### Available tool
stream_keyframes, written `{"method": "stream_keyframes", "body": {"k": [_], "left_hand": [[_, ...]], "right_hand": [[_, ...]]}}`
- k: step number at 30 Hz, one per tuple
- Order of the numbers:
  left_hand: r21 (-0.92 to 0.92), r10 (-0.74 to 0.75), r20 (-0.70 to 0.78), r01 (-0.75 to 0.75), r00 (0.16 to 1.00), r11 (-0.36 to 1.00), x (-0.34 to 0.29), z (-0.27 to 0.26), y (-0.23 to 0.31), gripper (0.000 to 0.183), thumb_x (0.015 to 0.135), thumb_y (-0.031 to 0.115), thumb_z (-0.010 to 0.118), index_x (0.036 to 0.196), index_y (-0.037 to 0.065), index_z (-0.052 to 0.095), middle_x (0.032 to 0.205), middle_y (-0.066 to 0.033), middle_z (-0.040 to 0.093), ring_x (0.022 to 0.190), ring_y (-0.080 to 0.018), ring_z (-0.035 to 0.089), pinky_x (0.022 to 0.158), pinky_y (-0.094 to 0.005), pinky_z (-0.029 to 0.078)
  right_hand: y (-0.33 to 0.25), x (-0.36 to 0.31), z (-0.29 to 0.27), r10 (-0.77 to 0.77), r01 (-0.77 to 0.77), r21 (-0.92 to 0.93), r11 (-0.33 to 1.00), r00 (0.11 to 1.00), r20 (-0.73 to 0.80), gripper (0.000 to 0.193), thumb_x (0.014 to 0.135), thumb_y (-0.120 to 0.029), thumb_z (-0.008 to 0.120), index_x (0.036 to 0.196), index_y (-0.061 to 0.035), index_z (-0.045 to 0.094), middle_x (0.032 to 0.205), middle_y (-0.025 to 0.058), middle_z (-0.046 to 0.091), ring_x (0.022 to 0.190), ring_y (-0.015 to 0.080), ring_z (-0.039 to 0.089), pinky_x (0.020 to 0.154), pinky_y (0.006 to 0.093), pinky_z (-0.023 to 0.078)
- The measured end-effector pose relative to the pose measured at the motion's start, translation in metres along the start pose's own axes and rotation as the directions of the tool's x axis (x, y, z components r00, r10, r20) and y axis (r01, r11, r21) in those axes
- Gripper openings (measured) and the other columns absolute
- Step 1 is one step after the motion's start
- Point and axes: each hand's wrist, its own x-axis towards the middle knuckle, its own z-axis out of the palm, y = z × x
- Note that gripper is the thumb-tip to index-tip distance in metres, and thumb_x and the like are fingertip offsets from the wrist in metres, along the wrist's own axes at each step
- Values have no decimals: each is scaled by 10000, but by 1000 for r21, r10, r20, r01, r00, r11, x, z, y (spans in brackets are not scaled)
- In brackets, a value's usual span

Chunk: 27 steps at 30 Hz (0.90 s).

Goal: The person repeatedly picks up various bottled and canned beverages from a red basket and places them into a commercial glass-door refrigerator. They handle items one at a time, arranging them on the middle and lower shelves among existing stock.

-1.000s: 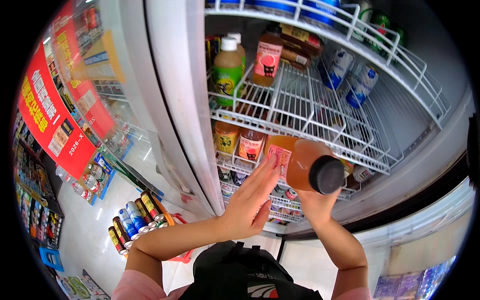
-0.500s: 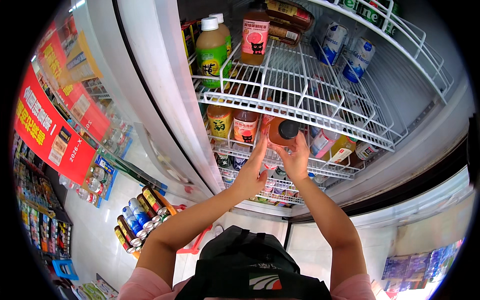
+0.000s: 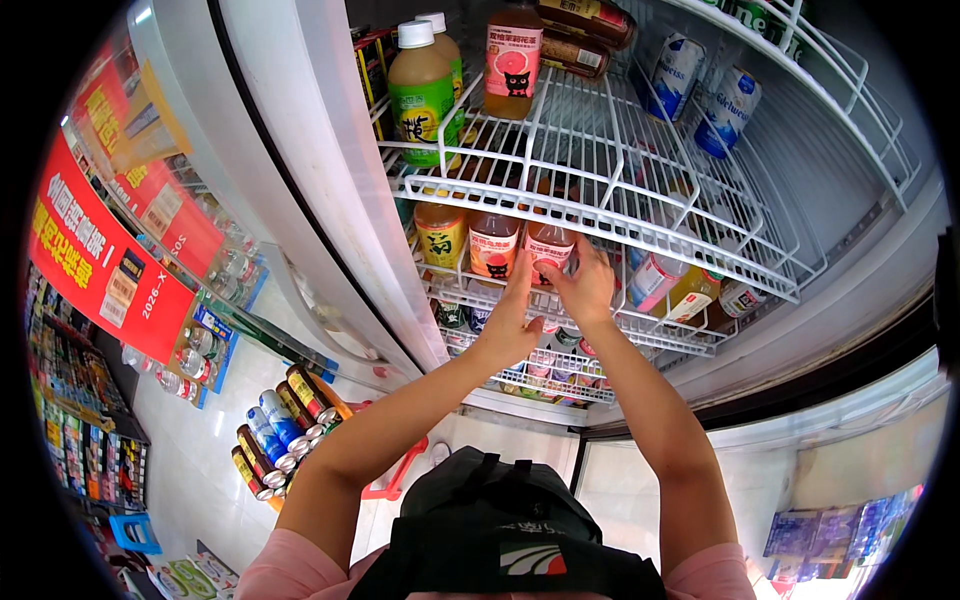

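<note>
The bottle stands at the front edge of the wire shelf; I see my left hand and right hand clamped around it.

The single head-worn fisheye camera looked from above the person's black bag forward into the open fridge's white wire shelf, close, at arm's reach.

An orange-brown drink bottle with a pink label is stood upright on a white wire fridge shelf, just beside two similar bottles, and is gripped on both sides.
</note>
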Motion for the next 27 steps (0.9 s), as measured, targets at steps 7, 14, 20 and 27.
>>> {"method": "stream_keyframes", "body": {"k": [7, 14, 20, 27], "left_hand": [[-87, -55, 4, 55, 998, 995, 32, 4, -20, 987, 754, -105, 546, 1518, 154, -22, 1585, -88, -6, 1440, -252, 143, 1094, -405, 293], [-182, -145, 47, 151, 988, 972, 38, -3, -15, 983, 769, -133, 547, 1520, 167, -13, 1581, -72, 50, 1421, -260, 220, 1094, -379, 286], [-175, -54, 31, 59, 998, 983, -10, -18, 13, 819, 798, -130, 548, 1496, 108, 191, 1511, -95, 295, 1375, -240, 329, 1078, -356, 328], [-424, 108, -203, -187, 973, 886, 10, -76, 136, 553, 819, -95, 506, 1343, 55, 416, 1324, -93, 488, 1227, -190, 491, 1013, -336, 396]], "right_hand": [[7, 21, 12, 79, -76, -96, 993, 996, 30, 752, 708, -476, 744, 1335, -161, 474, 1096, 155, 640, 1068, 355, 563, 850, 480, 443], [7, 27, 19, 145, -145, -11, 989, 989, 25, 690, 721, -417, 759, 1277, -90, 517, 1154, 181, 608, 1069, 382, 545, 893, 437, 457], [-6, -40, -7, -148, 198, 203, 959, 960, -238, 543, 765, -125, 742, 1251, -26, 521, 1189, 177, 591, 1084, 356, 548, 924, 412, 439], [-94, -2, -108, -413, 529, 345, 776, 838, -357, 268, 791, 9, 672, 1046, -18, 593, 1071, 142, 643, 989, 261, 606, 843, 344, 475]]}}
